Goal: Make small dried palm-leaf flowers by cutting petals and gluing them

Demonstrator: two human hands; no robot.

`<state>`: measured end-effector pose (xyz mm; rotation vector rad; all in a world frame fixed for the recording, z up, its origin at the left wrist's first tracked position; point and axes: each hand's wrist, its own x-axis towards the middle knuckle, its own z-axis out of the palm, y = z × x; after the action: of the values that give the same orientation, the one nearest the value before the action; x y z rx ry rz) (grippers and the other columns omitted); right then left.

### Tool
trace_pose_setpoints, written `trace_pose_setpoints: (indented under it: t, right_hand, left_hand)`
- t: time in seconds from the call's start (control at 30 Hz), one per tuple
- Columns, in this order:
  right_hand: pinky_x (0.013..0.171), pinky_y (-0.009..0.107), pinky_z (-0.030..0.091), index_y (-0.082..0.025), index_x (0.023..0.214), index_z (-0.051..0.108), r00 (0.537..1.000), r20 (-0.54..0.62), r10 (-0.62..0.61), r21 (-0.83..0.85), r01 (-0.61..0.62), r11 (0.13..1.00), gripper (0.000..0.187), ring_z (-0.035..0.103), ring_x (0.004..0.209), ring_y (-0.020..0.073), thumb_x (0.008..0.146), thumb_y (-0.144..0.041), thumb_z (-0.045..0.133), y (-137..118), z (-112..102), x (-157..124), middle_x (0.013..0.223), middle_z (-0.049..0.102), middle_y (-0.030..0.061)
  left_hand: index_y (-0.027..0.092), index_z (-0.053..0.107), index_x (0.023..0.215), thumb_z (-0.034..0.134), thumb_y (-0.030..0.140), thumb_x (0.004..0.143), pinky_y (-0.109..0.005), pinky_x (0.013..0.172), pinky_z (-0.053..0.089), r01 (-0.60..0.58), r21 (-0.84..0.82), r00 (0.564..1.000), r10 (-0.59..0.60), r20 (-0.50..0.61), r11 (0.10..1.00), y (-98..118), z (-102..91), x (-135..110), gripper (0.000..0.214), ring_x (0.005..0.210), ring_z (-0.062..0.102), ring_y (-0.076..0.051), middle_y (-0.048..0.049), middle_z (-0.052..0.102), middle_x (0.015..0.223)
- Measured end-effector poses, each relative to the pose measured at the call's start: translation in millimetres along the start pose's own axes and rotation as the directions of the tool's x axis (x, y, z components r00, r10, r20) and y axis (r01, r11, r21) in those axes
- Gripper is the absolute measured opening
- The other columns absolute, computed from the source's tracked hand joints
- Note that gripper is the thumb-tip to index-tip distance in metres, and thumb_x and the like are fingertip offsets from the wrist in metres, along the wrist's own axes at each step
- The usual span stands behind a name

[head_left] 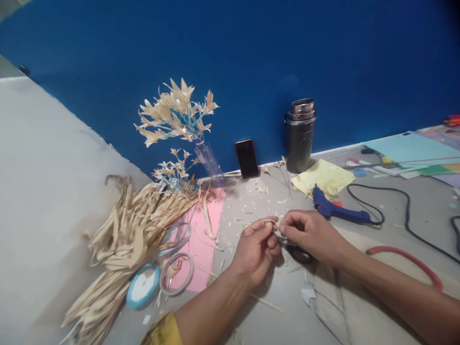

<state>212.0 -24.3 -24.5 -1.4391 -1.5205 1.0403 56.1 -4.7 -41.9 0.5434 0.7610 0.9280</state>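
My left hand [256, 248] and my right hand [309, 234] meet over the grey table [413, 211], both pinched on a small dried husk piece [270, 223] held between the fingertips. Black scissors [299, 253] lie just under my right hand, partly hidden. A heap of dried husk strips [125, 239] lies to the left. Beyond it a clear bottle [209, 162] holds a bunch of husk flowers [177, 114] on blue stems.
A blue glue gun [338, 210] with a black cord lies right of the hands, near yellow paper [323, 177]. A steel flask [300, 135] and a phone [247, 158] stand by the blue wall. Pink paper [201, 239], tape rolls [177, 273], blue ribbon spool [143, 286], red tube [406, 258].
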Motion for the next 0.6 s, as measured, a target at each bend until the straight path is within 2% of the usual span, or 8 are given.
trace_pose_setpoints:
  t: [0.1,0.23,0.3,0.43,0.6]
  right_hand:
    - [0.058,0.024,0.043,-0.018,0.069,0.066,1.000,0.020,-0.001,0.019,0.000,1.000,0.017,0.058,0.061,0.0144,0.078,-0.029,0.058,-0.2,-0.9,0.4,0.064,0.067,-0.0003]
    - [0.055,0.023,0.040,-0.018,0.070,0.066,0.999,0.046,0.019,0.057,-0.022,0.998,0.019,0.055,0.059,0.0136,0.078,-0.033,0.058,-1.1,-1.2,0.3,0.063,0.065,-0.0005]
    - [0.053,0.023,0.039,-0.018,0.070,0.066,0.998,0.048,0.033,0.081,-0.037,0.996,0.021,0.054,0.058,0.0132,0.078,-0.035,0.059,-1.7,-1.0,0.0,0.062,0.064,-0.0004]
    - [0.049,0.022,0.036,-0.018,0.066,0.061,0.995,0.059,0.077,0.131,-0.085,0.988,0.024,0.051,0.054,0.0121,0.078,-0.038,0.061,-2.0,-0.2,-0.7,0.061,0.063,-0.0001]
    - [0.046,0.022,0.032,-0.019,0.064,0.057,0.998,0.035,0.051,0.083,-0.053,0.995,0.026,0.046,0.051,0.0111,0.080,-0.039,0.060,0.8,0.6,-0.7,0.057,0.058,-0.0007]
  left_hand:
    - [0.012,0.070,0.086,0.091,0.025,0.059,-0.017,0.046,0.031,0.028,-0.016,1.000,-0.028,-0.005,0.999,0.6,-1.7,1.8,0.037,0.050,0.040,-0.003,0.0050,0.051,0.061]
    - [0.012,0.063,0.072,0.093,0.026,0.058,-0.016,0.047,0.030,0.009,-0.029,1.000,-0.009,0.008,1.000,0.0,-3.6,2.7,0.036,0.050,0.039,-0.003,0.0063,0.046,0.059]
    - [0.013,0.065,0.078,0.093,0.028,0.059,-0.017,0.048,0.031,0.009,-0.027,0.999,-0.008,0.050,1.000,-0.7,-2.9,1.6,0.036,0.051,0.039,-0.003,0.0057,0.048,0.062]
    - [0.013,0.071,0.107,0.091,0.029,0.063,-0.019,0.049,0.030,0.003,0.027,0.989,-0.007,0.146,1.000,-2.9,0.7,-1.8,0.052,0.051,0.037,-0.004,0.0054,0.050,0.063]
    - [0.011,0.073,0.103,0.085,0.041,0.071,-0.021,0.049,0.030,-0.115,0.137,0.990,0.101,0.102,0.984,-5.0,3.2,-2.9,0.045,0.050,0.035,-0.005,0.0059,0.044,0.057]
